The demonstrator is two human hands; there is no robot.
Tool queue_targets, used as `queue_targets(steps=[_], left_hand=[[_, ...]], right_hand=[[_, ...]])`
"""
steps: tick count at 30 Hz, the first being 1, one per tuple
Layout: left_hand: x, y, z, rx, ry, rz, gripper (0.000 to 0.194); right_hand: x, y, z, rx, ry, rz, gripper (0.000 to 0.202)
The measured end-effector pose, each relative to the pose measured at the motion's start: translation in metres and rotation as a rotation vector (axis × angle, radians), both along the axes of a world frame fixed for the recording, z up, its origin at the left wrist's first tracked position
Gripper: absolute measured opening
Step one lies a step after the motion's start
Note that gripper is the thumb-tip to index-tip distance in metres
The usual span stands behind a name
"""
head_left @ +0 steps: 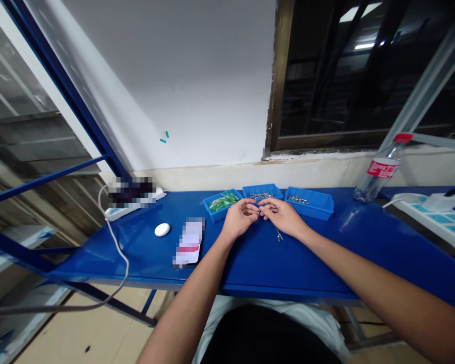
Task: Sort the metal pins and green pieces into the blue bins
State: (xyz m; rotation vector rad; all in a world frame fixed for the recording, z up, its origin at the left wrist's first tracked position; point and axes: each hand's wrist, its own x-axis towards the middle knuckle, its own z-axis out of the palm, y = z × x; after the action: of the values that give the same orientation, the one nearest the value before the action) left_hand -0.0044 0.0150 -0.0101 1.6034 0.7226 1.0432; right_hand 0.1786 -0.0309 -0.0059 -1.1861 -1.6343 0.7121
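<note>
My left hand (241, 218) and my right hand (281, 215) meet over the blue table, fingertips together in a pinch. Something small between them is mostly hidden by the fingers, and I cannot make it out. A few thin metal pieces (278, 235) lie on the table just below my right hand. Behind the hands stand three blue bins. Green pieces (223, 201) fill the left bin (217, 218). Slim metal parts (261, 195) lie in the middle bin (263, 188), and short metal parts (299, 200) in the right bin (320, 206).
Left of my hands lie a phone (191, 242) and a white oval object (162, 230). A power strip (116, 212) with a cable is at the back left. On the right stand a red-capped plastic bottle (382, 169) and another power strip (434, 215). A wall closes off the back.
</note>
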Motion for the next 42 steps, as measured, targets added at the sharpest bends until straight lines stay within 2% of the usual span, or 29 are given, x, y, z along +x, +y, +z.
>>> queue_targets(steps=[7,14,23,31,37,42], left_hand=[[-0.001,-0.003,0.01,0.068,-0.102,0.049,0.025],[-0.001,-0.006,0.014,-0.026,-0.125,0.012,0.039],[-0.002,-0.006,0.015,-0.018,-0.105,0.027,0.046],[-0.001,-0.009,0.014,0.008,-0.073,-0.08,0.054],[-0.001,-0.007,0.015,0.072,-0.063,0.01,0.058],[-0.002,-0.003,0.011,0.061,-0.059,0.11,0.044]], right_hand=[[0.006,-0.001,0.002,-0.016,-0.081,0.014,0.028],[0.001,-0.002,0.0,-0.062,0.014,0.06,0.032],[0.001,0.0,-0.002,-0.111,0.076,0.085,0.034],[0.005,0.006,-0.006,-0.126,0.308,0.056,0.03],[0.004,0.007,-0.001,-0.162,0.324,0.034,0.038],[0.007,0.016,0.001,-0.206,0.272,-0.087,0.042]])
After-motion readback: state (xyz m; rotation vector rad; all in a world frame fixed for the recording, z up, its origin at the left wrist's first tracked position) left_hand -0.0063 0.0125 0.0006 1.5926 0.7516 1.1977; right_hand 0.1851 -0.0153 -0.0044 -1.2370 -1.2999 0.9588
